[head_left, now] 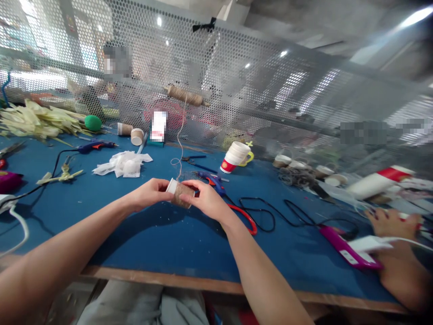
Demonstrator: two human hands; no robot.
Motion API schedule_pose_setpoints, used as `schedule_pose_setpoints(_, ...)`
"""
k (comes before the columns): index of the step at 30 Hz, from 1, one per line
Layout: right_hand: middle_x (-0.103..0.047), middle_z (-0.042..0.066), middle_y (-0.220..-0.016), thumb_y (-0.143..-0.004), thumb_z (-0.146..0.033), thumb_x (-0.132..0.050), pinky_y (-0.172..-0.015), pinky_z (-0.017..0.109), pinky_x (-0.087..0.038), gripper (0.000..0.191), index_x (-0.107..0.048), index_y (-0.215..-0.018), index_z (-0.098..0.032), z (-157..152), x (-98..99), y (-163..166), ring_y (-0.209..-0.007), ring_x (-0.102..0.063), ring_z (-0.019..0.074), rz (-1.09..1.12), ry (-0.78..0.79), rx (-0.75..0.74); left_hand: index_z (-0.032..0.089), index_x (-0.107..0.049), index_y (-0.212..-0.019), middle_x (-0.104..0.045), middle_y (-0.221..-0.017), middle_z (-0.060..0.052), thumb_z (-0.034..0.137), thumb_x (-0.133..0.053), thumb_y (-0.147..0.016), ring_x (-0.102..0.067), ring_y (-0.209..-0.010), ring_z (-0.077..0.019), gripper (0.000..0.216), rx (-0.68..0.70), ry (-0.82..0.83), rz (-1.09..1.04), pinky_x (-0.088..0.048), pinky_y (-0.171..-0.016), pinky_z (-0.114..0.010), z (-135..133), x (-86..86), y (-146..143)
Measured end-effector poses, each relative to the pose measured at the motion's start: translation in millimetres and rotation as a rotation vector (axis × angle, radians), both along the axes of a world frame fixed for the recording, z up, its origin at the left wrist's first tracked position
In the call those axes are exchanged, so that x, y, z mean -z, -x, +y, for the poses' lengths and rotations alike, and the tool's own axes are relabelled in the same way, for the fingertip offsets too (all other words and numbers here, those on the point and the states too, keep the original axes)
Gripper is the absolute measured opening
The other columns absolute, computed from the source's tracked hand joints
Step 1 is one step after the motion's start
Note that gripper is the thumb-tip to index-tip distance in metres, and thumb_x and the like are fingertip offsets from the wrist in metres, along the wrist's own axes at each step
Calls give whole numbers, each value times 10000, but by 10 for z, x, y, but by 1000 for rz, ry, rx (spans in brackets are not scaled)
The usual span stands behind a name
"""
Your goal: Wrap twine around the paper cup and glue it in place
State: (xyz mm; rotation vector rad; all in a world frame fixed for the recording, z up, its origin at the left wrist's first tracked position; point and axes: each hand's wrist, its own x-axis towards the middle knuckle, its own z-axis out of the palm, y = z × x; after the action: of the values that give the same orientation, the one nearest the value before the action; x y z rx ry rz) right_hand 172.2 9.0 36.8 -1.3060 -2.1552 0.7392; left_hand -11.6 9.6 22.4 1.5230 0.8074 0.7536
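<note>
Between both hands is a small paper cup (182, 195), tilted over the table, its white rim to the left and its side wrapped in brown twine. My left hand (154, 193) grips the rim end. My right hand (205, 198) has its fingers closed around the wrapped side. From the cup a strand of twine (181, 142) runs loosely up to a twine spool (185, 95) on the mesh panel. Just beyond my right hand lie a blue glue gun (215, 183) and a red handle loop (249, 221). Pliers (193, 158) rest behind the cup.
White tissue-like pieces (123, 164) and another glue gun (96, 145) lie left. Stacked paper cups (236, 155) stand behind. Black cable (264, 212) and a purple power strip (350, 250) are right, beside another person's hand (394, 223). A perforated metal panel (230, 81) bounds the back.
</note>
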Motion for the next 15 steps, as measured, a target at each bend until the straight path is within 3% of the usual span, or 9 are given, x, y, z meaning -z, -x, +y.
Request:
schedule_pose_setpoints(9, -581, 106, -1025, -708, -416, -547, -761, 295, -431, 439, -525, -1046, -138, 43, -6, -57, -873, -559, 167, -32, -42, 19, 85, -607, -844, -648, -822, -44, 166, -518, -623, -566, -764, -160, 251, -28, 0, 11, -413, -748, -265, 12, 31, -13)
schedule_pose_setpoints(12, -612, 95, -956, -796, -422, -408, -711, 253, -436, 392, -517, -1045, -139, 180, -125, -236, -809, -582, 142, -133, -99, 273, 93, -605, -854, -649, -837, -42, 162, -515, -621, -569, -779, -161, 259, -29, -9, 12, -415, -745, -261, 15, 43, -15)
schedule_pose_setpoints(15, -635, 114, -850, -826, -388, -336, -700, 277, -416, 362, -584, -893, -133, 392, -204, -476, -819, -585, 190, -421, -122, 608, 94, -600, -856, -643, -825, -36, 172, -504, -630, -568, -761, -162, 258, -20, -65, 50, -418, -715, -256, 17, 58, -14)
